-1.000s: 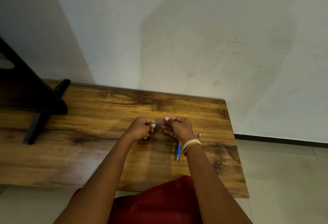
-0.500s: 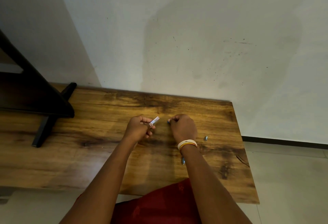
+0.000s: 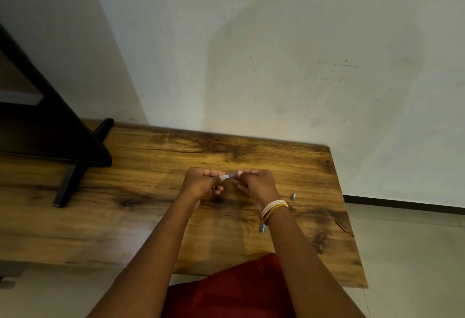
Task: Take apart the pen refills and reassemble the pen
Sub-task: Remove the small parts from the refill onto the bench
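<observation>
The left hand (image 3: 201,183) was curled into a fist, its thumb and forefinger pinching one end of a short, pale translucent pen piece with a blue mark (image 3: 229,175). The right hand (image 3: 256,184), also curled, pinched the other end, so the piece bridged the small gap between the two hands just above the brown wood-grain tabletop (image 3: 151,192). White and orange bangles (image 3: 273,207) ringed the right wrist. A blue pen part with a silvery tip (image 3: 262,228) lay on the table, mostly hidden under that wrist. A small silvery metal tip (image 3: 293,196) lay to the right, apart from the hands. A black stand (image 3: 75,156) stood at the table's far left.
</observation>
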